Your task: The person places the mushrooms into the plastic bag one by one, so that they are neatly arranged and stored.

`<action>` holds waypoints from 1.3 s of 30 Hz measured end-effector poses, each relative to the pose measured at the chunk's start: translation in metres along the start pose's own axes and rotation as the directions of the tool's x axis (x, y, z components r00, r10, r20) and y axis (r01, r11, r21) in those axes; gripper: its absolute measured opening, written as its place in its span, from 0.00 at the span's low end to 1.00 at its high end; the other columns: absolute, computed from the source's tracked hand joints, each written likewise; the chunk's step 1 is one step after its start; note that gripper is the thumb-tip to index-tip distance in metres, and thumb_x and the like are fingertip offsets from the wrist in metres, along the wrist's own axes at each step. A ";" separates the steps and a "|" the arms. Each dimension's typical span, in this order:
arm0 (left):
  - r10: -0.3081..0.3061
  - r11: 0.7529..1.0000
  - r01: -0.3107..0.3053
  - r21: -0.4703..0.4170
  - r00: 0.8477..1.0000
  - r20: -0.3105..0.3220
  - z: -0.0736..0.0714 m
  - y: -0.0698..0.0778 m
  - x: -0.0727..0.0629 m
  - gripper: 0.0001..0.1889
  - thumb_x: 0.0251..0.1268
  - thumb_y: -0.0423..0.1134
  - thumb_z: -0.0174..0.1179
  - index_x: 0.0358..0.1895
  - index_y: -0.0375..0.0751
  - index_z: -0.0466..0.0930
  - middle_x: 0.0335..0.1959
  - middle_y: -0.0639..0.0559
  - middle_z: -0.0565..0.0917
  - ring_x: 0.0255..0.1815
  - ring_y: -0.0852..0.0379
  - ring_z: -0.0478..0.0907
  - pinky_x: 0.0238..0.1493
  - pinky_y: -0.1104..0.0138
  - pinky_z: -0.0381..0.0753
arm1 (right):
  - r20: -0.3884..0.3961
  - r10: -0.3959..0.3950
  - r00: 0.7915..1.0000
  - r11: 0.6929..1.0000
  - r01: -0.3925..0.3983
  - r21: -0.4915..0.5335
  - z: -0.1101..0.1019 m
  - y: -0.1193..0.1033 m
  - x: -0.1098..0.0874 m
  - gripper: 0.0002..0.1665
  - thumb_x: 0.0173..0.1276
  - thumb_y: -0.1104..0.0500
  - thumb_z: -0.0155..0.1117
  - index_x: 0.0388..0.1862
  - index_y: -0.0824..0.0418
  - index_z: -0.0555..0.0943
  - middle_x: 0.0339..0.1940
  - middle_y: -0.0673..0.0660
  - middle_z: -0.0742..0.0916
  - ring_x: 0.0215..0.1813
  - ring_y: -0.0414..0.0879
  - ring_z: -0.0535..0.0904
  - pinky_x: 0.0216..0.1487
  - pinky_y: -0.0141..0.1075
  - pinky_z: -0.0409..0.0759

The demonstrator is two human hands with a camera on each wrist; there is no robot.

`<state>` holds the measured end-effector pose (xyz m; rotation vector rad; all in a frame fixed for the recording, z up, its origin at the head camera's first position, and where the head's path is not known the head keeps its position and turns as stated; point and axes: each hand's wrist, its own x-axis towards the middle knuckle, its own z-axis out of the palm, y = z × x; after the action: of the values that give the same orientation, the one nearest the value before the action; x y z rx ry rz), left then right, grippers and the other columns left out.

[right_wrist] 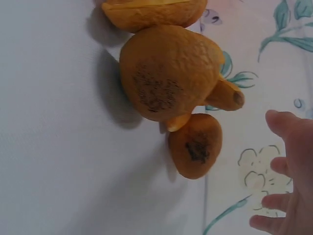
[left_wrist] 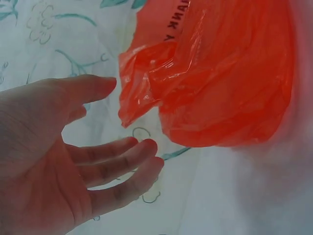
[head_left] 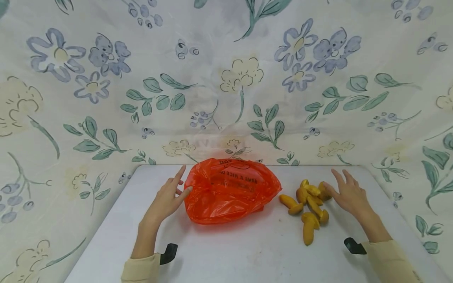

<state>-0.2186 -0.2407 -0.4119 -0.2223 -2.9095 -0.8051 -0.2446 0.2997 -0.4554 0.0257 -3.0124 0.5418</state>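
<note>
A crumpled red plastic bag (head_left: 230,196) with dark printed lettering lies at the middle of the table. Beside its left end is my left hand (head_left: 170,198), fingers spread and loosely bent. In the left wrist view a gap shows between these fingers and the bag (left_wrist: 220,83). Several yellow-brown mushrooms (head_left: 309,230) lie in a loose cluster to the right of the bag. Just right of them hovers my right hand (head_left: 350,196), fingers apart and holding nothing. Dark specks mark the caps of the nearer mushrooms (right_wrist: 166,73) in the right wrist view.
The white table (head_left: 226,255) ends against a cloth backdrop (head_left: 212,98) printed with flowers and leaves, which also hangs along both sides. Small dark crumbs dot the tabletop near the mushrooms. A black strap piece (head_left: 168,254) juts from the left sleeve.
</note>
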 end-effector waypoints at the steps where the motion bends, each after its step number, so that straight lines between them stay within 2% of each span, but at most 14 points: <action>1: 0.007 1.000 -0.007 -0.011 1.000 -0.004 0.001 -0.001 0.000 0.40 0.70 0.49 0.58 0.80 0.57 0.46 0.54 0.38 0.77 0.45 0.48 0.80 0.42 0.55 0.86 | 0.008 0.001 1.000 1.000 -0.001 -0.001 0.001 0.000 0.000 0.46 0.75 0.33 0.42 0.77 0.64 0.52 0.73 0.82 0.55 0.67 0.83 0.55 0.58 0.78 0.60; 8: 0.052 0.994 -0.052 -0.095 0.999 -0.004 0.004 -0.006 0.001 0.39 0.68 0.41 0.60 0.79 0.56 0.51 0.50 0.40 0.80 0.42 0.51 0.80 0.34 0.65 0.87 | 0.071 0.021 0.997 1.000 -0.022 0.019 0.004 -0.002 0.000 0.48 0.75 0.32 0.40 0.77 0.66 0.52 0.70 0.83 0.58 0.64 0.82 0.61 0.54 0.74 0.68; 14: 0.086 0.980 -0.077 -0.182 0.995 0.041 0.006 -0.008 0.002 0.38 0.67 0.39 0.62 0.78 0.56 0.54 0.49 0.41 0.81 0.38 0.55 0.81 0.31 0.71 0.85 | 0.117 0.035 0.993 0.999 -0.038 0.024 0.003 -0.004 0.000 0.49 0.74 0.32 0.42 0.77 0.65 0.50 0.69 0.83 0.59 0.63 0.81 0.63 0.51 0.75 0.70; 26: 0.106 0.972 -0.092 -0.218 0.993 0.054 0.006 -0.012 0.001 0.33 0.66 0.30 0.60 0.74 0.49 0.64 0.51 0.40 0.80 0.39 0.53 0.80 0.34 0.69 0.87 | 0.150 0.003 0.989 1.000 -0.006 0.017 0.003 0.000 -0.002 0.50 0.73 0.31 0.45 0.76 0.68 0.53 0.64 0.84 0.66 0.57 0.78 0.72 0.46 0.69 0.76; 32: 0.096 0.972 -0.079 -0.223 0.993 0.066 0.006 -0.013 0.001 0.27 0.67 0.28 0.58 0.69 0.44 0.70 0.56 0.40 0.80 0.40 0.53 0.79 0.35 0.68 0.87 | 0.168 -0.021 0.986 0.999 0.016 0.031 0.006 0.002 0.001 0.48 0.74 0.35 0.50 0.74 0.71 0.55 0.62 0.83 0.69 0.58 0.77 0.72 0.50 0.68 0.76; 36: 0.083 0.970 -0.064 -0.234 0.994 0.071 0.007 -0.014 0.002 0.26 0.67 0.28 0.57 0.69 0.44 0.71 0.59 0.39 0.79 0.42 0.51 0.80 0.36 0.68 0.87 | 0.173 -0.039 0.984 0.998 0.029 0.062 0.010 0.004 0.005 0.45 0.74 0.39 0.51 0.73 0.73 0.57 0.59 0.82 0.73 0.56 0.74 0.74 0.48 0.63 0.79; 39: 0.064 0.972 -0.044 -0.232 0.995 0.078 0.007 -0.015 0.002 0.26 0.68 0.28 0.57 0.69 0.45 0.71 0.58 0.39 0.80 0.44 0.50 0.81 0.37 0.67 0.87 | 0.189 -0.052 0.981 0.995 0.035 0.090 0.012 0.005 0.008 0.43 0.75 0.43 0.53 0.72 0.74 0.58 0.58 0.82 0.74 0.54 0.72 0.76 0.47 0.59 0.81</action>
<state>-0.2238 -0.2498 -0.4258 -0.3636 -2.8687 -1.1503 -0.2537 0.3003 -0.4673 0.1577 -3.1621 0.7041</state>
